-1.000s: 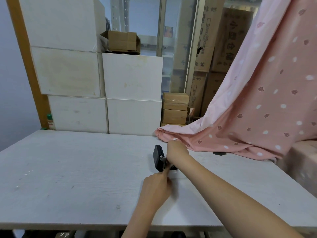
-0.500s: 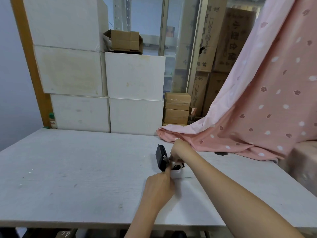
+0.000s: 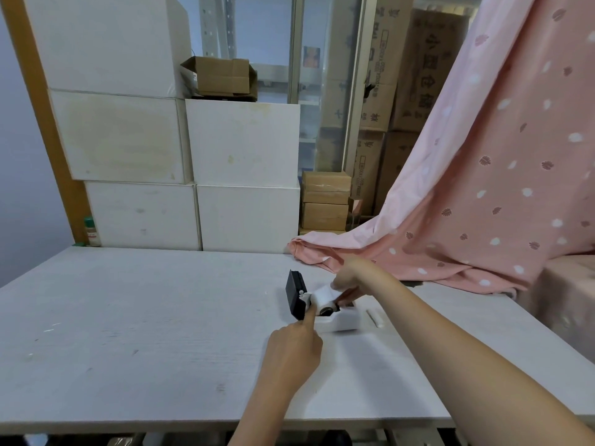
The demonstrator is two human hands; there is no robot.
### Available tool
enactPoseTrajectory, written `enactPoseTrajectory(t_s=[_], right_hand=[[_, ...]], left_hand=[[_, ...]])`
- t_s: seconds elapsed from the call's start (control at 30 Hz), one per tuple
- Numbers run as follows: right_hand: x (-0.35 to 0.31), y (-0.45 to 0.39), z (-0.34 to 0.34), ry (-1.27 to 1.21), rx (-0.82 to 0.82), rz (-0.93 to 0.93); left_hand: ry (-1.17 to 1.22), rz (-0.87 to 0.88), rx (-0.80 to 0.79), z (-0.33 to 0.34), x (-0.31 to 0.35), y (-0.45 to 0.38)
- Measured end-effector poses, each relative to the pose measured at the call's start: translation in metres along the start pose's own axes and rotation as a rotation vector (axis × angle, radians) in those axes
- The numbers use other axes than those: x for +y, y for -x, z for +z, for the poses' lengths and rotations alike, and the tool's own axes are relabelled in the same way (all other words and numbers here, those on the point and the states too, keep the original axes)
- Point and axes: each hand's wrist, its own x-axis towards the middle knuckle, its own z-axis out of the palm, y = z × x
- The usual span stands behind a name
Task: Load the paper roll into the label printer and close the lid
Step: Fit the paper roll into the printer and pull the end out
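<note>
We found the label printer (image 3: 338, 320), a small white unit, resting on the pale surface (image 3: 145, 317) slightly right of centre, with its black lid (image 3: 295, 296) standing open and upright on the unit's left side. The paper roll (image 3: 323, 297), white, sat at the open compartment at the top of the printer; whether it was fully seated we could not tell.

The right hand (image 3: 349, 278) reached in from the far side, fingers curled down onto the roll and closed about its far end. The left hand (image 3: 294, 352) lay nearer the camera, mostly fisted, with its index finger extended forward and its tip touching the printer at the base of the lid, just beside the roll's dark end. It gripped nothing that we could observe.

A small white stick-like item (image 3: 375, 318) lay flat on the surface just to the right of the printer, apart from it. A pink patterned cloth (image 3: 483, 188) draped onto the far right edge of the surface, and white boxes (image 3: 241, 175) were stacked behind.
</note>
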Motion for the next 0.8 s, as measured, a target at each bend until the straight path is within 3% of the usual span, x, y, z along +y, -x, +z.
enactPoseTrajectory(t_s=[0.1,0.17,0.3,0.53,0.8], right_hand=[[0.014,-0.006,-0.006,-0.088,0.012,-0.022],[0.023,-0.011,-0.008,-0.073,0.07,-0.09],[0.044,-0.017,-0.009,-0.099,0.142,-0.144],[0.067,-0.027,-0.011,-0.402,0.044,-0.119],[0.077,-0.02,-0.01,-0.741,-0.181,0.047]], left_hand=[[0.062,0.084,0.126,0.0,-0.001,0.001],[0.108,0.11,0.295,-0.001,-0.002,0.004],[0.311,-0.048,0.539,-0.008,-0.004,0.003],[0.359,-0.016,0.345,-0.003,-0.008,-0.006],[0.555,-0.157,0.295,-0.003,-0.016,-0.014]])
